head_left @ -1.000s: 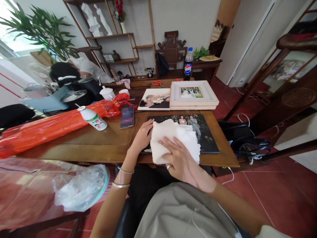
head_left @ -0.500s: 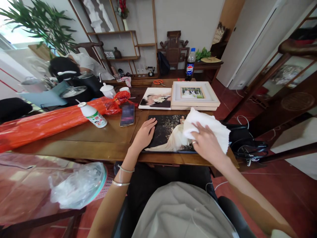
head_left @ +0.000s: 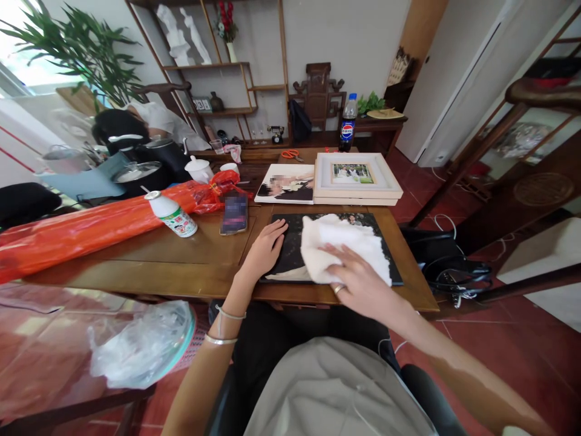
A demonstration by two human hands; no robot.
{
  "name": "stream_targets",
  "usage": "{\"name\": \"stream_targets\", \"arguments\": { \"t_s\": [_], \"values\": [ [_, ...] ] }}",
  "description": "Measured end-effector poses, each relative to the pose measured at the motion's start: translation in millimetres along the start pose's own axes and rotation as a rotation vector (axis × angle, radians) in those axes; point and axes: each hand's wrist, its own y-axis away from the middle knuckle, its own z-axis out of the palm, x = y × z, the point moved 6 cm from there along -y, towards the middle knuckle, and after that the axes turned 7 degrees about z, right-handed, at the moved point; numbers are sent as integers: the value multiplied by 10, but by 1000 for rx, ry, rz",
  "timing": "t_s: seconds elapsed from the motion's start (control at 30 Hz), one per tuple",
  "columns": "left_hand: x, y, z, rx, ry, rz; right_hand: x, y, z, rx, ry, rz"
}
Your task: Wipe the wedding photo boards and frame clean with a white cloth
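A dark photo print [head_left: 291, 248] lies flat near the front edge of the wooden table [head_left: 190, 260]. My left hand [head_left: 265, 247] rests on its left edge, fingers flat and together, holding it down. My right hand [head_left: 358, 284] presses a white cloth [head_left: 345, 245] onto the middle and right part of the print, fingers spread over the cloth. The cloth hides most of the picture.
Behind the print lie a frameless photo [head_left: 285, 183] and a white framed photo [head_left: 357, 177]. A phone [head_left: 234, 213], a white bottle [head_left: 172, 214] and a long orange plastic bundle [head_left: 91, 227] lie to the left. A cola bottle [head_left: 347, 123] stands at the back. A black bag [head_left: 447, 260] sits at the right.
My right hand swept the cloth from the print's left part out to its right edge, then back to the middle. My left hand stayed on the left edge.
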Motion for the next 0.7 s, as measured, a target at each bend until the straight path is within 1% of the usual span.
{"name": "stream_targets", "arguments": {
  "t_s": [0.07, 0.13, 0.23, 0.3, 0.33, 0.43, 0.5, 0.6, 0.7],
  "values": [
    [-6, 2, 11, -2, 5, -4, 233, -28, -107, 2, 64, 66],
    [-11, 3, 17, -7, 3, -5, 414, -135, -172, -35, 112, 117],
    [-13, 3, 15, -1, -7, -5, 518, -474, -209, -66, 93, 126],
    [-8, 2, 14, 1, -16, 2, 465, -799, -186, -74, 20, 91],
    [-6, 1, 14, 1, -23, 6, 403, -974, -150, -100, -25, 62],
    [-6, -2, 10, 5, -40, 16, 156, -1477, -49, -127, -89, 5],
    [-11, -5, 6, 7, -37, 22, -14, -1734, 18, -141, -118, -12],
    [-16, -7, 3, 5, -20, 26, -157, -1936, 98, -162, -132, -12],
    [-9, -4, -2, 4, -19, 13, -94, -1904, 113, -154, -134, -10]
  ]
}}
